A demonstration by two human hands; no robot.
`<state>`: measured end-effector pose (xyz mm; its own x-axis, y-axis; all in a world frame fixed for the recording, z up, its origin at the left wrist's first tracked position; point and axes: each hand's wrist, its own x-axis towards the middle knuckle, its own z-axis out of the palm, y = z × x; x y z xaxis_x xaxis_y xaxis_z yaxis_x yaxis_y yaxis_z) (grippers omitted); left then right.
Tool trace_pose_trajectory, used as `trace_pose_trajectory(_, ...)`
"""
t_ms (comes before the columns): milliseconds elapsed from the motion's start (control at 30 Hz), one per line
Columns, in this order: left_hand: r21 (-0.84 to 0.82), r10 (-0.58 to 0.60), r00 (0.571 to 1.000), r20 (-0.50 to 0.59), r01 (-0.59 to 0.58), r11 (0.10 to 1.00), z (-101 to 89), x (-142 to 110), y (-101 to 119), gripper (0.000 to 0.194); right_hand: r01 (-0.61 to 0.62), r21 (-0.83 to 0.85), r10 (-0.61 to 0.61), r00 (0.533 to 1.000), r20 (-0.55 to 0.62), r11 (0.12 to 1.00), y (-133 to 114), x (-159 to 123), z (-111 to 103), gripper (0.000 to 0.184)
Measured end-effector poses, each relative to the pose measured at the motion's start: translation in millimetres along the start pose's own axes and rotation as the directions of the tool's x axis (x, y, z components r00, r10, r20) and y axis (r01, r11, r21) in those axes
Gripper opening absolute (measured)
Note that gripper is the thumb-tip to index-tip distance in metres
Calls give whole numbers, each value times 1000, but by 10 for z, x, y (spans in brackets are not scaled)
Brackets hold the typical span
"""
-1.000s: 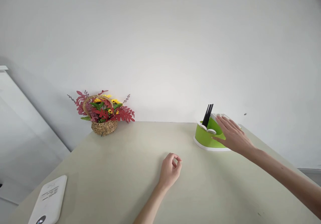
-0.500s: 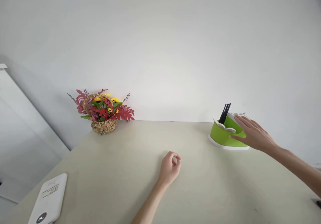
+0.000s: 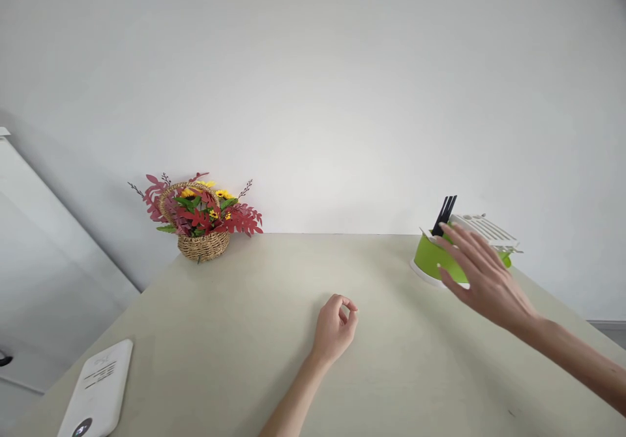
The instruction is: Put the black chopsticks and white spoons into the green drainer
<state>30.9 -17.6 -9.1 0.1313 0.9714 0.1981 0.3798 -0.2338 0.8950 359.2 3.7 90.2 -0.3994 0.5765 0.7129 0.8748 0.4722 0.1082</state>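
My left hand rests on the tabletop near the middle, fingers curled and thumb bent toward the index finger in a loop; nothing shows inside it. At the right, my right hand is held out palm down with fingers stretched and apart, holding nothing. It overlaps a green and white organizer with a slotted white top, hiding its front right part. I cannot tell whether the hand touches it. Several thin black sticks stand upright, slightly tilted, in the organizer's left section.
A wicker basket of red and yellow flowers stands at the back left, near the wall. At the front left lies a flat white device with dark slots and a round dark spot. Beyond the left edge of the table is a white cabinet.
My right hand has moved toward me and slightly down from the organizer's top, uncovering its slotted white part. My left hand keeps its curled pose. The view has shifted slightly.
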Motion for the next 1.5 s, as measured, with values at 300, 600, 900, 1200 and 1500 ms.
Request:
trace_pose_trajectory(300, -8, -27, 999, 17, 27, 1000, 2, 4, 55, 6, -28, 212, -15, 980, 198, 977, -759, -309, 902, 69)
trace_pose_trajectory(600, 45, 2, 1000, 29, -4, 999, 6, 25, 89, 7, -400, 175, 295, 852, 432, 900, -908, -475, 1542, 67)
trace_pose_trajectory(900, 121, 48, 998, 49, -54, 991, 6, 14, 146, 8, -401, 154, 309, 855, 415, 903, -959, -430, 1505, 67)
trace_pose_trajectory(1200, 203, 125, 986, 109, -145, 968, 12, -18, 149, 10, -401, 130, 312, 846, 433, 907, -966, -385, 1472, 64)
trace_pose_trajectory(1500, 316, 202, 963, 176, -250, 915, 32, -43, 173, 17, -436, 114, 331, 807, 489, 893, -971, -358, 1469, 64)
